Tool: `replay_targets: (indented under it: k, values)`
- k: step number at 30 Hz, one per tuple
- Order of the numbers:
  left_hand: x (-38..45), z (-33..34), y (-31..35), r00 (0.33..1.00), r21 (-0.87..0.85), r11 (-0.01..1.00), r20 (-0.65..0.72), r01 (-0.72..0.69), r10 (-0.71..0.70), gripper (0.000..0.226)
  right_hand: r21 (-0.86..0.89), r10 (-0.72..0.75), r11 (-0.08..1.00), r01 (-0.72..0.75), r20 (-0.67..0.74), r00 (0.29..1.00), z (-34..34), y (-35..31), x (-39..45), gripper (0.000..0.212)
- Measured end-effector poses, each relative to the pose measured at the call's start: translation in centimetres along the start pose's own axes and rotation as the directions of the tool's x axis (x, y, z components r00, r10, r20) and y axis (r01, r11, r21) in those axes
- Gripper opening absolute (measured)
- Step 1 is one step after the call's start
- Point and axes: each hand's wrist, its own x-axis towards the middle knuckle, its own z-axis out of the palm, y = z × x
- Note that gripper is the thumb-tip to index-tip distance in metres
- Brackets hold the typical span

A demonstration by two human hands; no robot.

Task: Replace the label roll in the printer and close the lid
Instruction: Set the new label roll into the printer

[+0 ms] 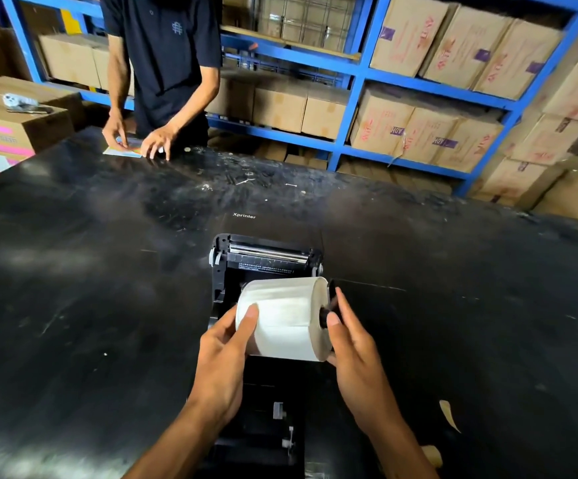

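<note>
Label roll [282,318], likely light but easily dented, sits above the open printer [266,261], left hand [225,350] cupping its face, right hand [353,347] pinching the spindle [325,314].

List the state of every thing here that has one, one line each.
Printer: lid open, on the black table.
Label roll: full, white, held over the open printer, not yet seated.
Spindle: black, through the roll's core, end showing on the right.
Left hand: gripping the roll's left side.
Right hand: on the roll's right end, at the spindle.
Boxes: closed, stacked on blue shelves.
</note>
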Motion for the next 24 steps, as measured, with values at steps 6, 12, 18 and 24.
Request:
replay_targets:
  k: [6, 12, 18, 24]
  values:
    - [-0.2, 0.3, -0.4, 0.999, -0.001, 0.999, -0.029, 0.035, -0.035, 0.037, 0.051, 0.03, 0.998, -0.021, -0.168, 0.985, 0.8, 0.4, -0.2, 0.024]
    - [-0.6, -0.3, -0.8, 0.998, -0.031, 0.999, -0.062, 0.031, -0.033, 0.038, 0.186, 0.098, 0.98, -0.069, -0.155, 0.983, 0.7, 0.6, -0.2, 0.018]
    - [-1.0, -0.8, -1.1, 0.998, -0.054, 0.998, -0.064, 0.013, -0.017, 0.04, 0.177, 0.119, 0.98, -0.096, -0.128, 0.985, 1.2, 0.6, -0.4, 0.041]
    - [-1.4, -1.2, -1.2, 0.999, -0.121, 0.993, -0.041, 0.013, -0.018, 0.038, 0.133, 0.047, 0.991, -0.021, -0.192, 0.98, 2.3, 0.4, -0.9, 0.042]
